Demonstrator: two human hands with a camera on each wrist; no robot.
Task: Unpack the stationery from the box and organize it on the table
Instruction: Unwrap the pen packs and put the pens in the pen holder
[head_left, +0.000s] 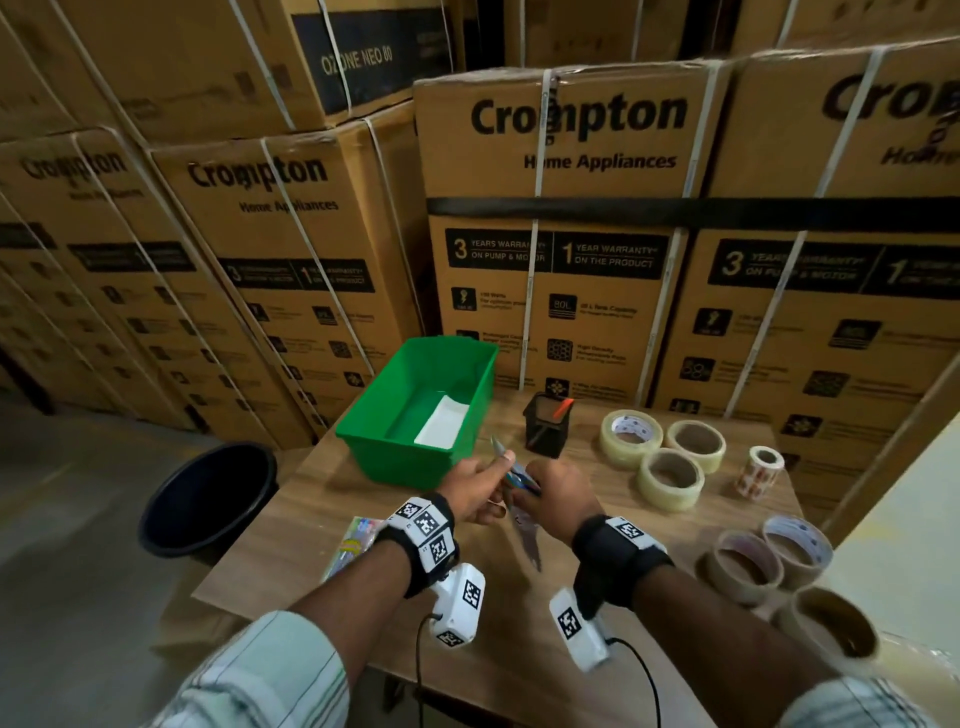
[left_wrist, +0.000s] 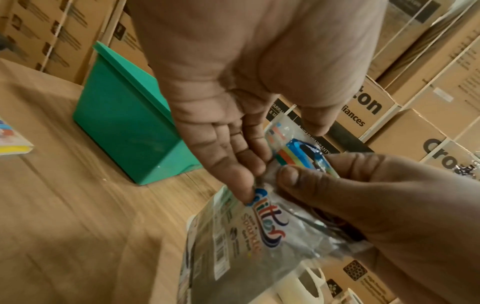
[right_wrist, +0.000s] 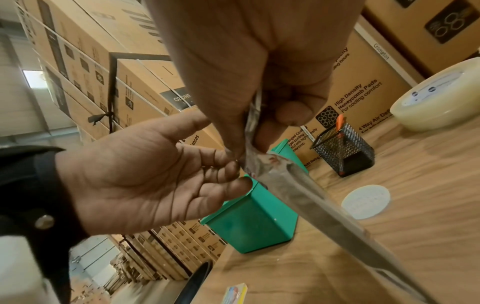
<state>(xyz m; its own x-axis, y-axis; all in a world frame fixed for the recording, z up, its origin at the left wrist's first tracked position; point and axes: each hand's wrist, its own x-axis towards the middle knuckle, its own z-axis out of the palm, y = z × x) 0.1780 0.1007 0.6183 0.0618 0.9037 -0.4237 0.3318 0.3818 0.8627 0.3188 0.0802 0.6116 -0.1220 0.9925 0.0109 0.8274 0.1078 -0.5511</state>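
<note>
A clear pack of glitter pens (head_left: 522, 480) hangs over the wooden table (head_left: 322, 499), held between my two hands. My right hand (head_left: 556, 493) pinches its upper part between thumb and curled fingers (right_wrist: 293, 113). My left hand (head_left: 488, 483) is held flat, and its nearly straight fingertips (left_wrist: 246, 185) touch the pack (left_wrist: 249, 236); the thumb stands apart. Just behind the hands, the green box (head_left: 410, 457) holds a flat white item (head_left: 444, 421). In the right wrist view the pack (right_wrist: 298, 191) slants down edge-on.
A black mesh holder (head_left: 543, 426) with an orange pen (head_left: 562, 408) stands right of the box. Several tape rolls (head_left: 670, 478) lie at the right, more near the right edge (head_left: 748, 564). Another pen pack (head_left: 353, 540) lies at the left. A black bucket (head_left: 208, 499) is on the floor. Cartons wall the back.
</note>
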